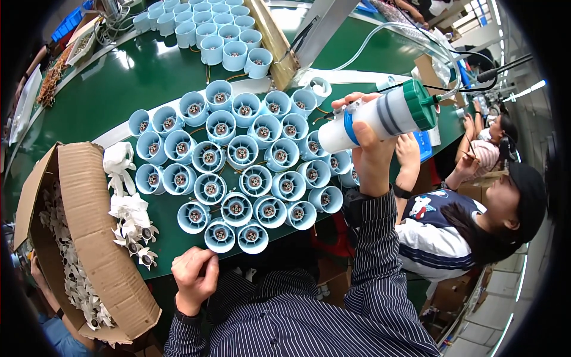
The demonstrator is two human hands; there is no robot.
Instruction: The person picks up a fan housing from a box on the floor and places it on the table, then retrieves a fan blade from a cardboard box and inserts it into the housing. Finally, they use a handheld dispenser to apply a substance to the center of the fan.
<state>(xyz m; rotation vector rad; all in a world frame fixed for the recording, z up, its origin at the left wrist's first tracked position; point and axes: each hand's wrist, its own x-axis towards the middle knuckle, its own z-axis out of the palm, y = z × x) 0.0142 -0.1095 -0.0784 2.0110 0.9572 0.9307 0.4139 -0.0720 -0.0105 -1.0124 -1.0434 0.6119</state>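
1. Head view, at 9 o'clock: an open cardboard box [89, 238] full of small white impellers [74, 279] hangs over the table [137, 77] edge; a few more impellers lie beside it, probably kept within easy reach.
2. At 6 o'clock, the left hand [195, 275] rests at the near table edge, fingers curled together, holding nothing.
3. In the centre, blue fan housings [238, 160] stand packed, open side up, little free room between them.
4. At 2 o'clock, the right hand [370, 152] is clamped on a white dispenser bottle [380, 116], tilted above the housings' right side.
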